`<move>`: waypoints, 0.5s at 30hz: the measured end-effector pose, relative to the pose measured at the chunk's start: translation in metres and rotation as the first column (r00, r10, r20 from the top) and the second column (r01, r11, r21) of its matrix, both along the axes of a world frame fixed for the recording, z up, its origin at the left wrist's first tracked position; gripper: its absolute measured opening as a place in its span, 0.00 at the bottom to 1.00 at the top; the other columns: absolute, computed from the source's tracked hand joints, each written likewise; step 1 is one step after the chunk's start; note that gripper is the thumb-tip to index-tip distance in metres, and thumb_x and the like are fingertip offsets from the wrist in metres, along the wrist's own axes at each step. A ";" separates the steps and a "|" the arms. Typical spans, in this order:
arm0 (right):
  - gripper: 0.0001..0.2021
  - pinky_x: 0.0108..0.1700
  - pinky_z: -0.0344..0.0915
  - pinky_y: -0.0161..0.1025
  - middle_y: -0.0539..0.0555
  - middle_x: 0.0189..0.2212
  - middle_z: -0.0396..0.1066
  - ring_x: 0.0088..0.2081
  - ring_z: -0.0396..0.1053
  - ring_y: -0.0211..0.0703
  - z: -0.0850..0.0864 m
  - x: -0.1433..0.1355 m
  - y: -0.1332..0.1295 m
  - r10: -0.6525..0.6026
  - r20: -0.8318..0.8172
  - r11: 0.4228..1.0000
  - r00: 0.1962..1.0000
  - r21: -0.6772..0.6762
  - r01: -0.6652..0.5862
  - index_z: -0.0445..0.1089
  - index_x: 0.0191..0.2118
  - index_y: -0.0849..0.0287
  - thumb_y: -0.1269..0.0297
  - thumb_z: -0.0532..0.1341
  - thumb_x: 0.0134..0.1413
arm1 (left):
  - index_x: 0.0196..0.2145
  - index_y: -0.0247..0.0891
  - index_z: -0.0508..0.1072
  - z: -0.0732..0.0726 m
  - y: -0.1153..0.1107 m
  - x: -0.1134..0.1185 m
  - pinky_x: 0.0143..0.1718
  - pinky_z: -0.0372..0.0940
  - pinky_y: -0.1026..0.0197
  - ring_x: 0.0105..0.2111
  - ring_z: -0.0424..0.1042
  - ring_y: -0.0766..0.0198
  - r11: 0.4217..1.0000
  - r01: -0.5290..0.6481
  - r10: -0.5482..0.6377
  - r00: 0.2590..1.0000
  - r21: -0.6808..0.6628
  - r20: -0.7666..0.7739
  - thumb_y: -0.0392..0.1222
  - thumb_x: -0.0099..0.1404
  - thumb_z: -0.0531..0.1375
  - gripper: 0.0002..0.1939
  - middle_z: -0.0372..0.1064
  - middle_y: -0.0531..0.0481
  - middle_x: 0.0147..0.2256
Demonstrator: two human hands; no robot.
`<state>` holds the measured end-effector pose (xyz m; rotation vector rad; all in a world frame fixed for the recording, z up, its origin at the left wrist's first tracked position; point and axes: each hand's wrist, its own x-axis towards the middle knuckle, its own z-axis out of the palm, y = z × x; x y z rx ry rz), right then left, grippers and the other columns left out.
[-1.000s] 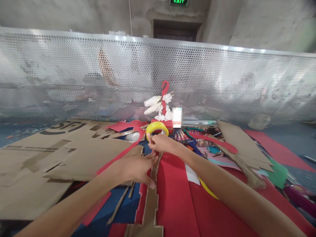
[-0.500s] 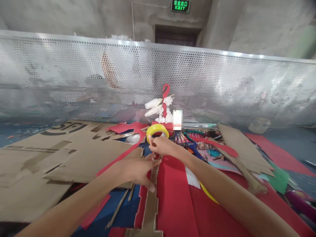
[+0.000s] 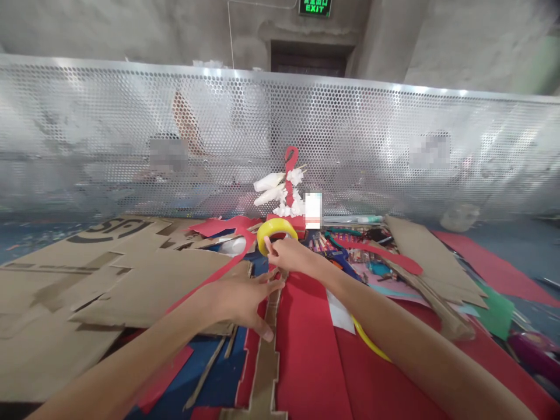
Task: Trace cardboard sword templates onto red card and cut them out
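My left hand (image 3: 242,300) lies with its fingers spread over a stepped brown cardboard piece (image 3: 265,373), pressing on its narrow upper part. Beneath and beside that piece is red paper (image 3: 308,344). My right hand (image 3: 291,255) is closed just beyond the left fingertips, at the far end of the cardboard. What its curled fingers hold, if anything, is hidden. Right behind the right hand stands a yellow tape roll (image 3: 272,226), partly covered by it; I cannot tell whether they touch.
Cut cardboard sheets (image 3: 153,286) cover the left side. A red and white flower-like craft (image 3: 289,195) stands before a perforated metal screen (image 3: 219,128). Crayons, a red strip (image 3: 396,261) and more cardboard (image 3: 431,259) crowd the right. Another yellow ring (image 3: 371,341) shows under my right forearm.
The whole view has shifted slightly. Both hands keep nearly the same places over the cardboard, with only a slight movement of the right fingers.
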<state>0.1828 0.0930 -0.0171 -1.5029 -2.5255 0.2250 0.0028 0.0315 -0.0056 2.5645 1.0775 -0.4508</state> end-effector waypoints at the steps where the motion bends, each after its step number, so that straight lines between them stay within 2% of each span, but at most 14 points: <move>1: 0.14 0.36 0.61 0.35 0.62 0.33 0.79 0.35 0.75 0.47 0.001 0.002 0.000 0.001 -0.008 1.000 1.000 -0.016 -0.001 0.78 0.35 0.66 0.65 0.56 0.60 | 0.73 0.48 0.44 0.000 0.000 0.000 0.58 0.59 0.37 0.64 0.57 0.29 1.000 -0.002 0.002 1.000 -0.018 0.001 0.70 0.49 0.66 0.62 0.35 0.40 0.73; 4: 0.17 0.34 0.62 0.31 0.57 0.28 0.79 0.30 0.74 0.39 0.004 0.009 0.002 0.039 -0.044 0.995 0.998 -0.087 -0.042 0.76 0.29 0.65 0.65 0.54 0.64 | 0.73 0.48 0.42 0.000 0.001 0.000 0.58 0.60 0.39 0.65 0.56 0.30 0.999 -0.014 0.014 1.000 -0.048 -0.003 0.69 0.49 0.66 0.63 0.33 0.38 0.73; 6: 0.18 0.34 0.62 0.29 0.55 0.28 0.79 0.30 0.74 0.36 0.006 0.012 0.003 0.069 -0.072 0.990 0.995 -0.115 -0.077 0.76 0.28 0.64 0.64 0.54 0.65 | 0.73 0.47 0.42 0.001 0.001 0.000 0.59 0.60 0.39 0.66 0.55 0.30 0.999 -0.012 0.012 1.000 -0.047 -0.001 0.70 0.49 0.66 0.63 0.32 0.38 0.73; 10: 0.17 0.33 0.61 0.29 0.55 0.28 0.79 0.30 0.74 0.36 0.007 0.013 0.001 0.098 -0.101 0.985 0.990 -0.134 -0.111 0.76 0.31 0.64 0.61 0.56 0.65 | 0.73 0.47 0.43 0.002 0.001 0.001 0.60 0.59 0.40 0.66 0.53 0.31 0.999 -0.006 0.007 1.000 -0.042 0.016 0.69 0.49 0.66 0.62 0.34 0.38 0.73; 15: 0.16 0.33 0.61 0.31 0.56 0.31 0.79 0.31 0.74 0.38 0.008 0.011 0.001 0.075 -0.095 0.988 0.993 -0.125 -0.087 0.78 0.32 0.64 0.61 0.57 0.63 | 0.73 0.47 0.44 0.006 -0.002 0.002 0.57 0.62 0.41 0.64 0.58 0.30 1.000 0.001 -0.001 1.000 -0.015 -0.007 0.69 0.50 0.65 0.61 0.34 0.38 0.73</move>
